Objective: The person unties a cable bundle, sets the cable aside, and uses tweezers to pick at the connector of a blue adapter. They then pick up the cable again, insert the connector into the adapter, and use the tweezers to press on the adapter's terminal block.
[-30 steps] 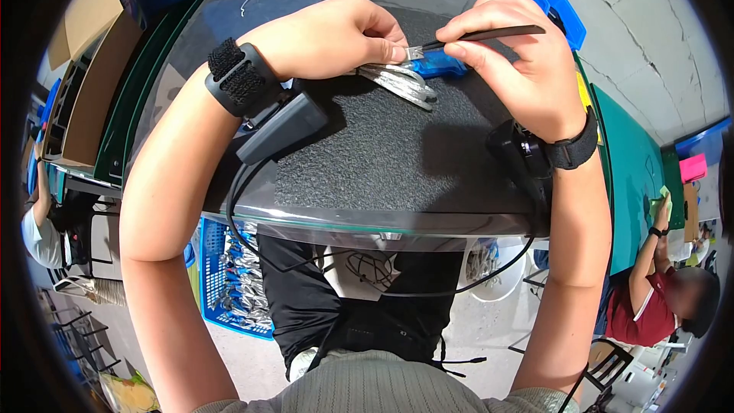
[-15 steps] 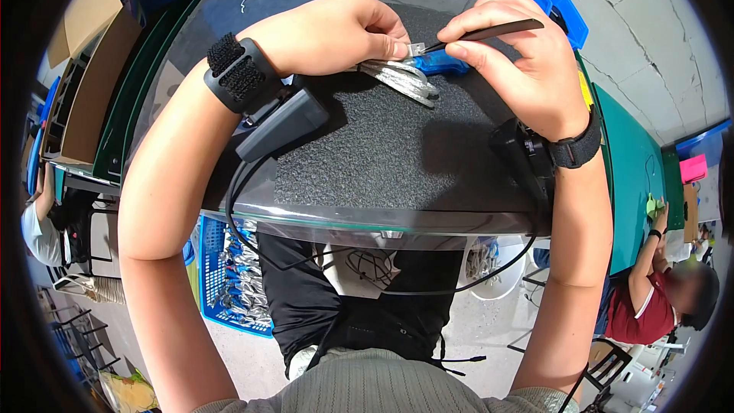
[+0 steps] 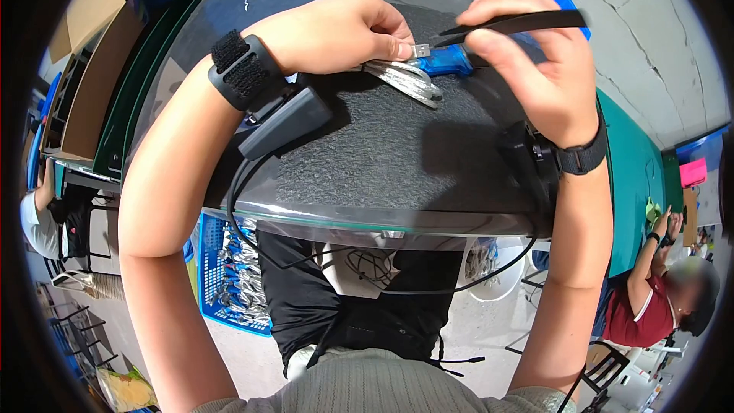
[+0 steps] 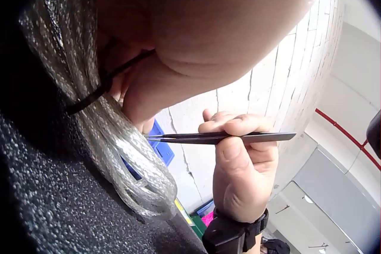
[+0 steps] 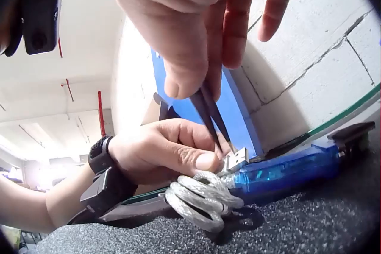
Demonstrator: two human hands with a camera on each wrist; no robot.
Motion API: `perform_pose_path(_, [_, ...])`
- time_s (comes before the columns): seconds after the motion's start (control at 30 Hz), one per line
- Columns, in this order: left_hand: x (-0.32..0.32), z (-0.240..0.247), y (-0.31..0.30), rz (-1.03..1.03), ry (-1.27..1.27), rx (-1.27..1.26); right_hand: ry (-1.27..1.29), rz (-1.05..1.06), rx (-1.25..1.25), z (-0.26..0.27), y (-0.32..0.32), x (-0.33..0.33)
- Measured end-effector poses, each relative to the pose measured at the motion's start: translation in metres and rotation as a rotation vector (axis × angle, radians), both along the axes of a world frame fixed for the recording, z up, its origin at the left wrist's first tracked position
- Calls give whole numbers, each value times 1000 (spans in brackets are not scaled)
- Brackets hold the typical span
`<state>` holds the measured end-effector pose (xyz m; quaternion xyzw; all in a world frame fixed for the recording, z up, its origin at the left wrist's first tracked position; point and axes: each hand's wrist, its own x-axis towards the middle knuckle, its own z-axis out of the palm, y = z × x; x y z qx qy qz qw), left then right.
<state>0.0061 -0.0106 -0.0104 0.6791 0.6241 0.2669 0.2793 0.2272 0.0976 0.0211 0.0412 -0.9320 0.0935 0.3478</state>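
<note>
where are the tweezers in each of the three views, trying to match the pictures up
Head: tweezers at upper right, in the right hand, tips pointing left.
Left wrist: tweezers just below centre, nearly level, tips pointing left.
Right wrist: tweezers near centre, tips pointing down toward the metal plug.
Shared landmark: the coiled silver cable, visible in all three.

Seated at the desk (image 3: 367, 176), a person wears a ribbed grey-green top (image 3: 367, 378) and, below the desk's front edge, black trousers (image 3: 302, 291). A fuzzy black strap (image 3: 243, 73) behind the left hand (image 3: 348, 34) carries a boxy camera (image 3: 287, 122); behind the right hand (image 3: 547, 69) sits another dark strap (image 3: 581, 157). A black cable (image 3: 232, 199) trails past the front edge.
</note>
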Motion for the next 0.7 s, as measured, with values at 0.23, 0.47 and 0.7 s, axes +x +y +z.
perform_pose_path(0.23, [1, 7, -4, 18, 31, 5, 370, 453, -262, 6, -41, 37])
perform_pose_path(0.47, [2, 10, -8, 42, 24, -6, 628, 1108, 47, 2, -91, 12])
perform_pose_path(0.7, [2, 8, -6, 40, 18, 6, 821, 1078, -72, -11, -96, 21])
